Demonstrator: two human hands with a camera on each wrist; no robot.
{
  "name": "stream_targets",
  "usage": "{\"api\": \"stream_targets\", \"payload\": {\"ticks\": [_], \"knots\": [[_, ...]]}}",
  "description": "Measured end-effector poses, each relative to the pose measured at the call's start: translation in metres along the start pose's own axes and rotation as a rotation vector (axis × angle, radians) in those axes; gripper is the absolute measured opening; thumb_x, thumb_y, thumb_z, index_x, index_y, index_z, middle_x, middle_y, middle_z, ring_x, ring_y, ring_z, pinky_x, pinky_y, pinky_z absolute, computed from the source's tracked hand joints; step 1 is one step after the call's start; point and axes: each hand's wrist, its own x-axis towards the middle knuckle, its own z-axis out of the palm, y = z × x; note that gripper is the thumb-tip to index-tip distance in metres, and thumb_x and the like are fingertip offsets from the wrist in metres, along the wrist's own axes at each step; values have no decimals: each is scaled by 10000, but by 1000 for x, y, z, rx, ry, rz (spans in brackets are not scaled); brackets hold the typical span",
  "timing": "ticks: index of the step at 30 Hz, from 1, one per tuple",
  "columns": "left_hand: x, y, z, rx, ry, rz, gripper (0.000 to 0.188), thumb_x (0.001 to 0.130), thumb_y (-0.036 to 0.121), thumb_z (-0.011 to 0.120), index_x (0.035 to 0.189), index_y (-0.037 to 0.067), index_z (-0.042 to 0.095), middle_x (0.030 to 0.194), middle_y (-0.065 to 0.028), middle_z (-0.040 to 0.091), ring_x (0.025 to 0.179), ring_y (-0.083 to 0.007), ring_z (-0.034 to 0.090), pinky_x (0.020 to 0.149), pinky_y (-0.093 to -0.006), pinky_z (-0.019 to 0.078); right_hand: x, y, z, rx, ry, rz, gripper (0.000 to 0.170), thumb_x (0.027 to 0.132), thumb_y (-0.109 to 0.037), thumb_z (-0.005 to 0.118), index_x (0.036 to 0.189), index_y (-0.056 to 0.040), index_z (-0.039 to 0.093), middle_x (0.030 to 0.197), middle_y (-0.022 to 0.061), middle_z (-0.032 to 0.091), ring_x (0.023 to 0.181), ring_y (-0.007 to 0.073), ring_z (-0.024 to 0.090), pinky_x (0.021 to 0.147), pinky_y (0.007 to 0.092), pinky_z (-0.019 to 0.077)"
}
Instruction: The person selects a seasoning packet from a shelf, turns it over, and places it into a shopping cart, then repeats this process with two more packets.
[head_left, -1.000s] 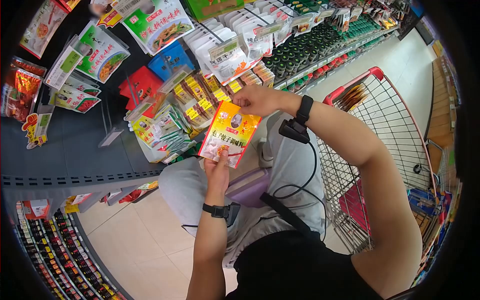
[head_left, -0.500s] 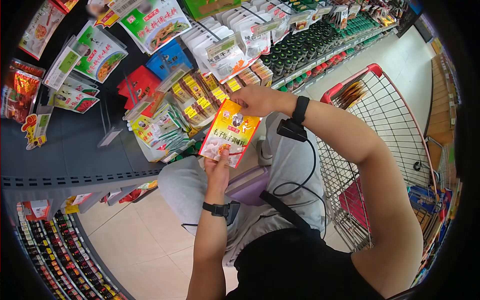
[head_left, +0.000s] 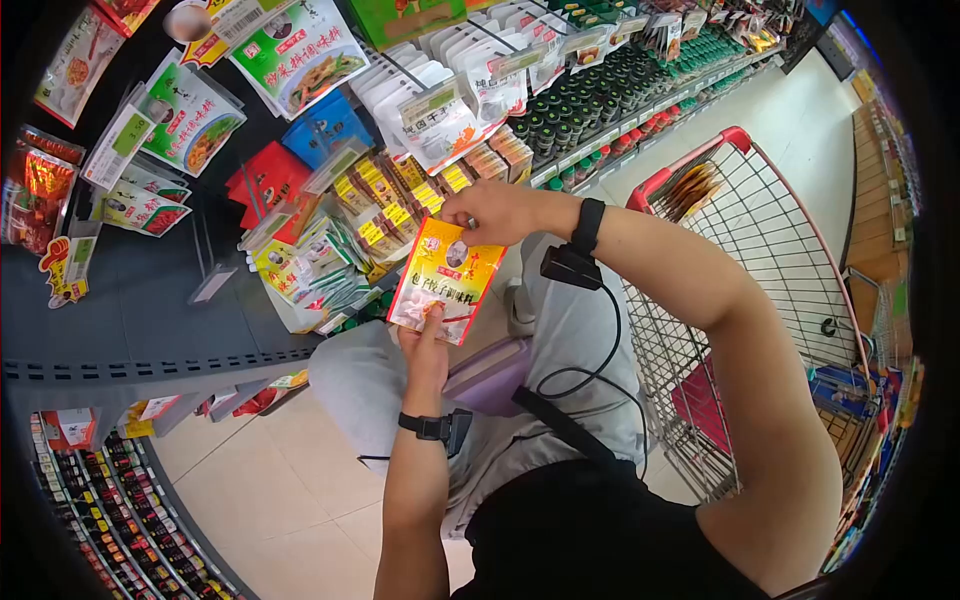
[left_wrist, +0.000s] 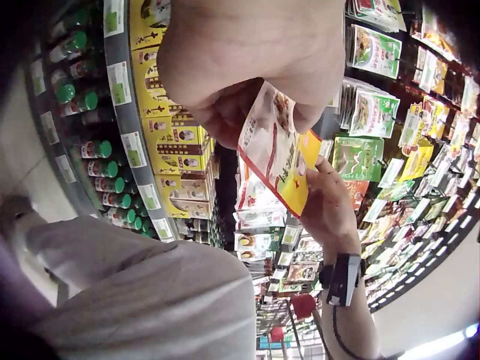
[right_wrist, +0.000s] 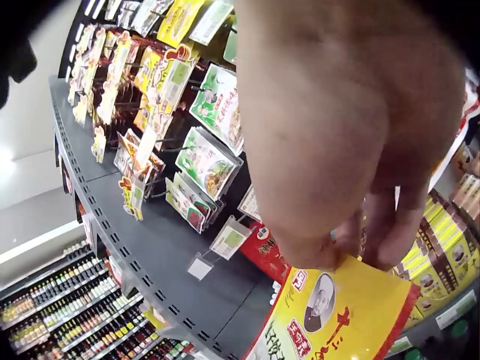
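A yellow, red-edged seasoning packet (head_left: 446, 268) with a portrait and Chinese print is held up in front of the person's knees. The left hand (head_left: 424, 352) grips its bottom end, thumb lying on the printed front. At the top edge the right hand (head_left: 498, 212) pinches it between thumb and fingers. From the left wrist, the packet (left_wrist: 289, 171) slants between both hands, its lower end partly covered by the left hand (left_wrist: 255, 56). In the right wrist view the portrait end of the packet (right_wrist: 341, 304) hangs below the right hand (right_wrist: 322, 142).
Seasoning packets (head_left: 300, 60) hang on hooks above a dark shelf (head_left: 130, 320). Boxed goods (head_left: 385, 195) and green-lidded jars (head_left: 570, 110) line the shelves ahead. A wire shopping cart (head_left: 770, 260) stands at the right, and a purple object (head_left: 490, 375) lies between the legs.
Both hands and the packet have shifted slightly left and down in the head view. The grip at both ends of the packet stays the same.
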Motion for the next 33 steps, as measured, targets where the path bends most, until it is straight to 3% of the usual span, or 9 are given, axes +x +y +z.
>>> {"api": "stream_targets", "payload": {"ticks": [9, 12, 21, 27, 30, 33], "knots": [[-1, 3, 7, 70, 45, 71, 386, 905, 7, 638, 1267, 15, 502, 1192, -82, 607, 1037, -155, 619, 879, -324, 531, 5, -2, 3, 494, -220, -41, 98, 885, -37, 603, 973, -3, 577, 818, 24, 603, 749, 91, 547, 668, 277, 458], [2, 2, 5, 116, 66, 51, 390, 906, 9, 640, 1270, 14, 500, 1200, -83, 602, 1038, -151, 615, 890, -317, 522, 4, -8, 1, 465, -270, -8, 71, 902, -24, 589, 965, -4, 563, 808, 3, 584, 740, 71, 520, 669, 264, 437], [5, -1, 0, 89, 51, 59, 411, 907, 22, 651, 1284, 29, 489, 1236, -68, 582, 1088, -150, 588, 926, -324, 503, 6, 2, 8, 474, -146, -62, 133, 896, -62, 628, 1008, -17, 571, 835, 20, 593, 781, 92, 541, 707, 265, 449], [1, -1, 2, 25, 29, 79, 413, 910, 28, 649, 1289, 31, 486, 1233, -67, 582, 1092, -147, 586, 931, -328, 500, 2, 1, -4, 160, -143, 147, 141, 898, -125, 650, 933, 8, 622, 790, 42, 619, 750, 107, 560, 681, 281, 464], [1, 2, 6, 44, 37, 97, 414, 909, 41, 657, 1287, 30, 490, 1218, -67, 589, 1073, -145, 595, 919, -322, 506, 1, 0, -3, 138, -66, 76, 140, 902, -133, 648, 895, 7, 639, 767, 43, 626, 723, 106, 555, 655, 287, 465], [4, -1, 3, 49, 67, 103, 403, 911, 57, 663, 1277, 24, 498, 1203, -68, 599, 1052, -141, 604, 907, -311, 510, 3, 2, 1, 290, -86, 32, 139, 903, -136, 649, 915, 2, 641, 784, 35, 621, 736, 99, 545, 653, 282, 461]]}}
